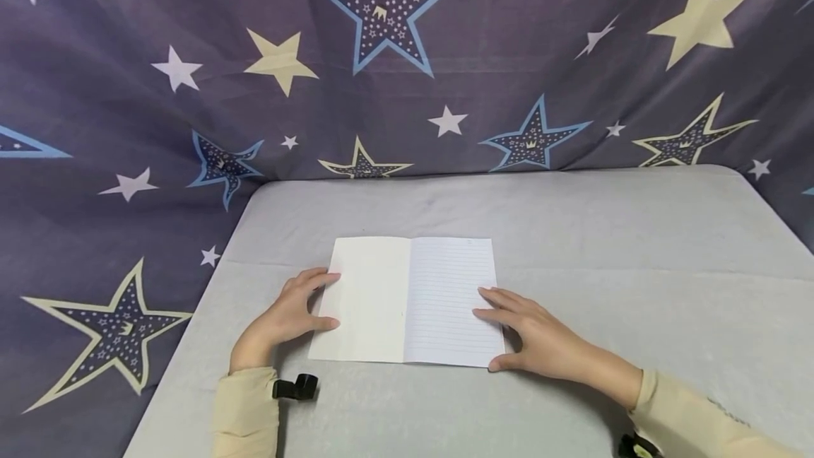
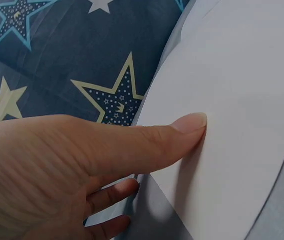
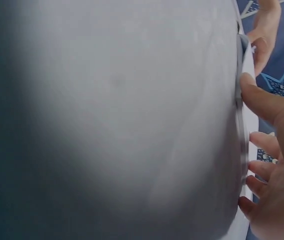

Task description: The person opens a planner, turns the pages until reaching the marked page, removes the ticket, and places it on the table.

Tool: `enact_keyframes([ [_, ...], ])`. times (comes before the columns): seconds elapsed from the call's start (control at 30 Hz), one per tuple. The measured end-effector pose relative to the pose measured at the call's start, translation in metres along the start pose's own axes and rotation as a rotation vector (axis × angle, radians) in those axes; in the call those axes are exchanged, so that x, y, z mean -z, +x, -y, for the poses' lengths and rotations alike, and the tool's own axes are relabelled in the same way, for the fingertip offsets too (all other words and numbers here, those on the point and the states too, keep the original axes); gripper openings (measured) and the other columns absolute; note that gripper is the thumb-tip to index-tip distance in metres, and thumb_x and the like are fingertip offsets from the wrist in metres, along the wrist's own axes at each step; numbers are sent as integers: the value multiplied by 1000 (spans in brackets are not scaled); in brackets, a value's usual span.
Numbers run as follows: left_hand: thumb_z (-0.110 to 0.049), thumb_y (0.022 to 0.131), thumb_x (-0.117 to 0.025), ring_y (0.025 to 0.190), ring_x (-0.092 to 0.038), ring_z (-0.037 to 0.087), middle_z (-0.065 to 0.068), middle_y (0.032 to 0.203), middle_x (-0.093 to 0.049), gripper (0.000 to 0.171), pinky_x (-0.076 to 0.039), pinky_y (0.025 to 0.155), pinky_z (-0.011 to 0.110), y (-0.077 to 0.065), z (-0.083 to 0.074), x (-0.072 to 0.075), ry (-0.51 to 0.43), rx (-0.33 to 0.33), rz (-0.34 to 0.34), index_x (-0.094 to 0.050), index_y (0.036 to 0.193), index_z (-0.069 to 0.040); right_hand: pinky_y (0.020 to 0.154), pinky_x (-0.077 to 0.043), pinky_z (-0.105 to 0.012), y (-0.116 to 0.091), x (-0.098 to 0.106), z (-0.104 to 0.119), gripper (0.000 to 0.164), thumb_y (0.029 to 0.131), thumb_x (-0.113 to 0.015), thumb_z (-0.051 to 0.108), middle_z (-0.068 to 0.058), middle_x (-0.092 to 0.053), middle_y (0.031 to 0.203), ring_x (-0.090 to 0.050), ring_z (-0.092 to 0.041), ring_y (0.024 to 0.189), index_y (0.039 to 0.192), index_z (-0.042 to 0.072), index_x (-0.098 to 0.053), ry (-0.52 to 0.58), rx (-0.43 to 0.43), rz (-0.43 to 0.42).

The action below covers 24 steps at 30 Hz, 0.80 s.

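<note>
A notebook (image 1: 372, 295) lies spread flat on the grey-covered table, with a blank page on the left and a ruled page (image 1: 445, 295) on the right. At its left edge, my left hand (image 1: 295, 309) rests its thumb and a fingertip on the blank page. The left wrist view shows that thumb (image 2: 189, 122) extended over the white paper. My right hand (image 1: 540, 338) touches the right side, two fingertips on the ruled lines and the thumb by the lower right corner. In the right wrist view, the right thumb (image 3: 261, 100) and fingers lie along the paper's edge.
The table (image 1: 636, 232) has a pale grey cloth cover with rounded far corners. Behind it and along its left side hangs a dark purple curtain (image 1: 394, 104) printed with stars. Black wrist straps (image 1: 295, 387) sit at the beige sleeves.
</note>
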<state>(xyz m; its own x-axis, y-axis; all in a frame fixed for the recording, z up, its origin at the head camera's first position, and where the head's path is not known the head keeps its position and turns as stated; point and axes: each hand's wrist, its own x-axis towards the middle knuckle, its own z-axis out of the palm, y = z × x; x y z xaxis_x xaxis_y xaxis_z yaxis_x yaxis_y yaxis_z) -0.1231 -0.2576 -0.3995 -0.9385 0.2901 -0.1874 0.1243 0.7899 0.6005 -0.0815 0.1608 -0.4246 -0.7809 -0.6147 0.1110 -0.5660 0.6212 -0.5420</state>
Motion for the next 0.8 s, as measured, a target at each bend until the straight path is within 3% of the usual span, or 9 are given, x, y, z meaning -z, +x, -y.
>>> enact_keyframes([
  [0.4, -29, 77, -86, 139, -24, 47, 22, 154, -30, 81, -30, 107, 67, 0, -2, -1, 16, -1, 1, -49, 145, -6, 105, -40, -57, 1, -4, 3, 57, 78, -84, 36, -12, -51, 146, -45, -35, 135, 127, 10, -68, -93, 7, -93],
  [0.57, -27, 77, -86, 138, -25, 47, 23, 154, -31, 80, -30, 106, 67, 1, -2, -1, 23, -11, -10, -49, 145, -5, 103, -43, -55, 9, -3, 8, 54, 74, -87, 36, -16, -56, 140, -51, -35, 129, 118, 9, -71, -167, -13, -144],
  [0.8, -27, 77, -86, 139, -23, 47, 23, 155, -30, 81, -29, 108, 67, 1, -1, -2, 22, 8, -3, -49, 145, -5, 103, -43, -53, 17, -7, 10, 57, 71, -88, 39, -18, -56, 138, -52, -37, 127, 116, 10, -69, -192, -46, -163],
])
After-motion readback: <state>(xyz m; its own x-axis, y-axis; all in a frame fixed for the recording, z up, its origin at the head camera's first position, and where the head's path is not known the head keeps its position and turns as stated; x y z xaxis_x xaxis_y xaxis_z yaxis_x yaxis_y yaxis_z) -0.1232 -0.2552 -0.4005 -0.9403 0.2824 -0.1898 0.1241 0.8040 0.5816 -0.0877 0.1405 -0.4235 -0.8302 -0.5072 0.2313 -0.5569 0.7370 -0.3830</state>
